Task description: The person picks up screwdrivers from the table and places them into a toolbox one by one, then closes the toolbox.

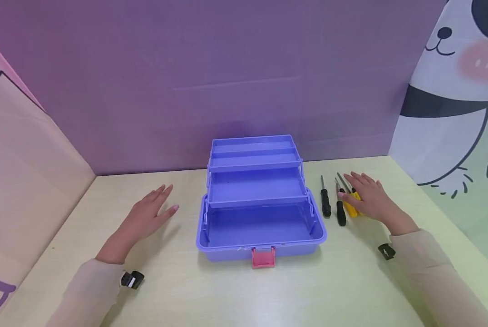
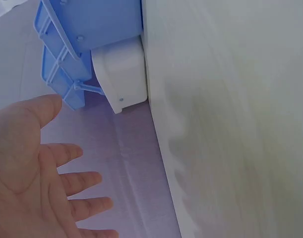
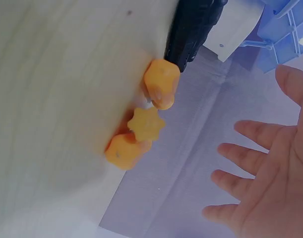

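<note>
Pale tabletop (image 1: 227, 297) bears the violet toolbox (image 1: 260, 200), purple backdrop (image 1: 227, 81) behind.

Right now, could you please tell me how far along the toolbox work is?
Done: the blue-violet toolbox stands open, its trays raised. In hand: nothing; the left hand hovers beside the toolbox, the right hand over the yellow-handled screwdrivers. Remaining: if packing is intended, probably all of it, since the toolbox shows no tools inside and the black-handled screwdrivers lie on the table.
</note>
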`<state>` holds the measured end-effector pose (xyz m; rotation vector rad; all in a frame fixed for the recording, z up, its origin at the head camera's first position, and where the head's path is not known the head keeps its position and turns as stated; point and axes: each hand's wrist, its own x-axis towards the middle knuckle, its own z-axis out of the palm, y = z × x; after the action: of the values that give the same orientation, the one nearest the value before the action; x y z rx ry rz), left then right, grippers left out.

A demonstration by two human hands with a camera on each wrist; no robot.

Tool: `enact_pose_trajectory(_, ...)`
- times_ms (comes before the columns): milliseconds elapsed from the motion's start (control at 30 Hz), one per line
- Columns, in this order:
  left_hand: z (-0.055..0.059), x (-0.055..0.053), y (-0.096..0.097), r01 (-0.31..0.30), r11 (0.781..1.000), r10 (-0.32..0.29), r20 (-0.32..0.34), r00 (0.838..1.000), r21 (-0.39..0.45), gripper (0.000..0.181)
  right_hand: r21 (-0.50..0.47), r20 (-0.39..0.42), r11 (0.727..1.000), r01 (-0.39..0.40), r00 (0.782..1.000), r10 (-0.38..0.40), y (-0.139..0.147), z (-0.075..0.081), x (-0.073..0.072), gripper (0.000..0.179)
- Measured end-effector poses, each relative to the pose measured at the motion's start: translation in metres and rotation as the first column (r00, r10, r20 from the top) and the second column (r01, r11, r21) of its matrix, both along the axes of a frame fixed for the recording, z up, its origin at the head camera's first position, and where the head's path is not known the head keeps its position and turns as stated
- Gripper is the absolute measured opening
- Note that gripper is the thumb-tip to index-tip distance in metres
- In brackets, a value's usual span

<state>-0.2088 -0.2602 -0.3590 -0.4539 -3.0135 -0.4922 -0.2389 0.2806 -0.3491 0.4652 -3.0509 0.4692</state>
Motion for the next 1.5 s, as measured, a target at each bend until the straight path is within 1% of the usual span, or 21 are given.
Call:
enact_pose_trajectory(167,0.0,0.007,0.001,0.04,0.999,-0.04,-0.005,0.999,0.035,0.067,0.022,-0.002,1.0,-0.018,1.0,0.018,0.003,-0.001,0.0,0.07)
enact_pose_trajectory(367,-0.007,0.012,0.002,0.083,0.992,-0.083,-0.002,0.997,0.097,0.064,0.051,-0.006,0.998,-0.039,0.999,0.04,0.01,-0.004,0.001,0.067)
enact_pose_trajectory(500,-0.008,0.015,0.007,0.114,0.978,-0.115,-0.006,0.993,0.173,0.062,0.008,-0.005,0.997,-0.072,0.997,0.072,0.017,-0.004,0.003,0.063)
enact_pose_trajectory(600,-0.006,0.018,0.011,0.129,0.965,-0.137,0.016,0.99,0.228,0.062,-0.04,0.013,0.995,-0.091,0.996,0.092,0.02,-0.003,0.003,0.061)
enact_pose_trajectory(733,-0.004,0.022,0.015,0.143,0.948,-0.163,0.046,0.986,0.283,0.062,-0.091,0.045,0.992,-0.083,0.995,0.088,0.025,-0.001,0.004,0.062)
enact_pose_trajectory(900,-0.003,0.025,0.019,0.184,0.925,-0.214,0.055,0.975,0.332,0.065,-0.112,0.058,0.992,-0.063,0.996,0.07,0.029,-0.002,0.002,0.064)
enact_pose_trajectory(1000,-0.004,0.027,0.022,0.217,0.909,-0.25,0.05,0.967,0.355,0.07,-0.123,0.07,0.991,-0.055,0.995,0.064,0.03,-0.006,0.0,0.064)
enact_pose_trajectory(1100,-0.005,0.03,0.025,0.239,0.896,-0.277,0.05,0.96,0.374,0.075,-0.141,0.077,0.989,-0.049,0.995,0.06,0.03,-0.007,0.0,0.064)
enact_pose_trajectory(1300,-0.006,0.036,0.032,0.254,0.87,-0.325,0.104,0.94,0.423,0.089,-0.154,0.082,0.987,-0.049,0.995,0.062,0.03,-0.004,0.002,0.064)
enact_pose_trajectory(1400,-0.007,0.038,0.035,0.259,0.862,-0.344,0.128,0.93,0.436,0.093,-0.175,0.076,0.983,-0.052,0.995,0.066,0.032,-0.003,0.003,0.063)
enact_pose_trajectory(1500,-0.008,0.039,0.038,0.266,0.858,-0.355,0.135,0.925,0.439,0.095,-0.202,0.083,0.979,-0.035,0.995,0.052,0.035,-0.002,0.003,0.064)
